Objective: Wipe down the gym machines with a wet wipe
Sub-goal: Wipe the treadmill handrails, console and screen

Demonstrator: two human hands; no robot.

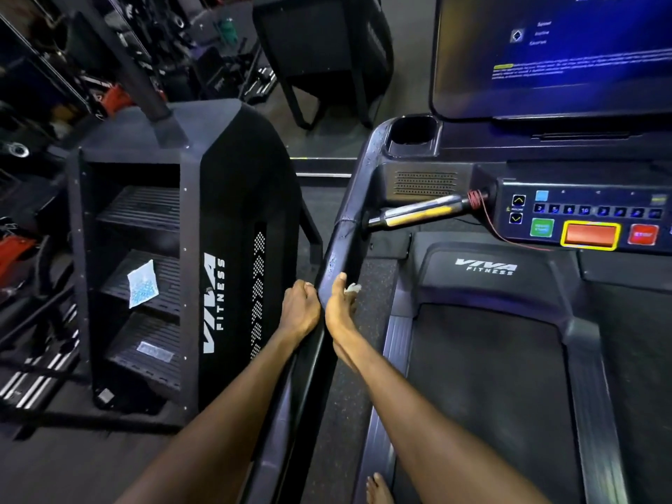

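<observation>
The wet wipe [352, 287] is showing as a small white scrap against the inner side of the treadmill's left handrail [342, 227], a little below the centre of the view. The right hand [338, 307] is pinching it under curled fingers, thumb lying up along the rail, forearm stretching out from 5 o'clock. The left hand [301, 310] is gripping the outer side of the same rail with closed fingers, its arm coming from 7 o'clock. The control panel [589, 216] is sitting at 2 o'clock, the stair machine [214, 249] at 9 o'clock.
</observation>
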